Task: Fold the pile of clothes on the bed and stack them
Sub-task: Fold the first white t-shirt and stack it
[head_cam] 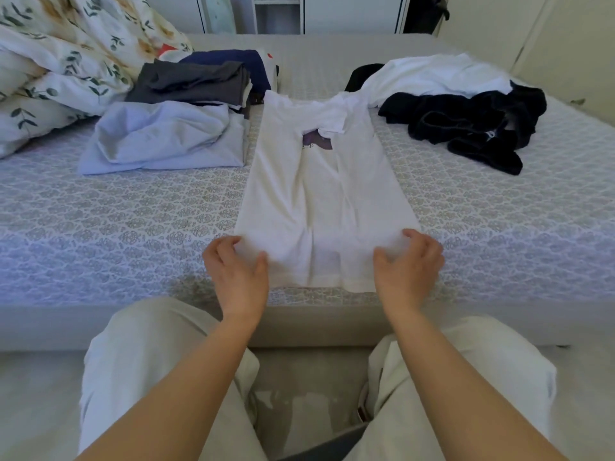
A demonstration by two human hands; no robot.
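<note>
The white T-shirt (319,201) lies flat on the bed (133,227), in the middle near the person, with both sides already turned inward so it makes a long narrow strip; a small dark print shows near its far end, where one sleeve is folded over. The left hand (238,267) pinches the near left corner of the hem, the thumb on top and the fingers curled under the cloth, and the right hand (411,261) grips the near right corner in the same way. I think the corners are held like this so that the near end can be lifted evenly and carried toward the collar for the next fold. At the far left lies a folded light blue garment (163,138), and behind it a stack of dark folded clothes (199,81), probably the place for finished pieces. At the far right a white garment (436,76) and a black garment (472,124) lie loose, not yet folded. A flowered duvet (60,51) is bunched at the far left corner.
</note>
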